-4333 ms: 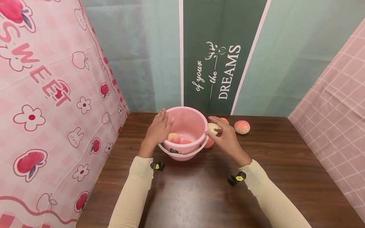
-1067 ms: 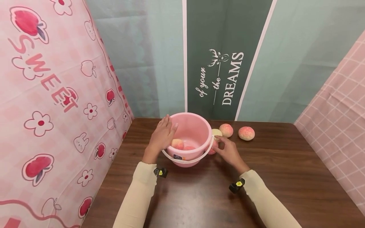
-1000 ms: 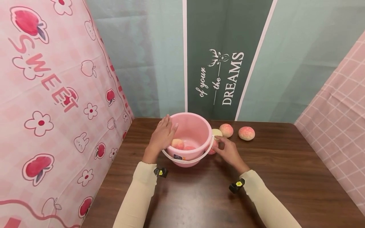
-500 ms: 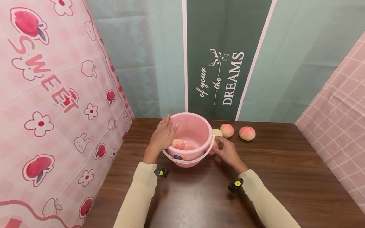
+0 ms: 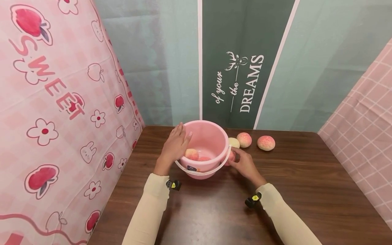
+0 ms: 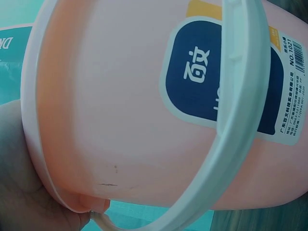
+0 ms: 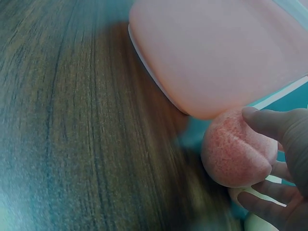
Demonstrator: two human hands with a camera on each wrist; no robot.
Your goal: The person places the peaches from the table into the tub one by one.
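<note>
A pink bucket stands on the table with its white handle hanging down at the front. Two peaches, one of them a yellow-pink peach, lie inside it. My left hand rests on the bucket's left rim, fingers fairly straight; in the left wrist view part of the palm lies against the rim. Beside the bucket's right wall my right hand holds a pink peach low at the table, thumb on one side and fingers on the other. The handle partly hides this peach in the head view.
Behind my right hand are a pale yellow peach and a pink peach. Another peach sits farther right. The brown wooden table meets a green cloth backdrop at its far edge.
Since the oldest frame, my right hand has come down from beside the bucket's right rim to the pink peach, its fingers closing in. During the last second almost nothing has moved.
</note>
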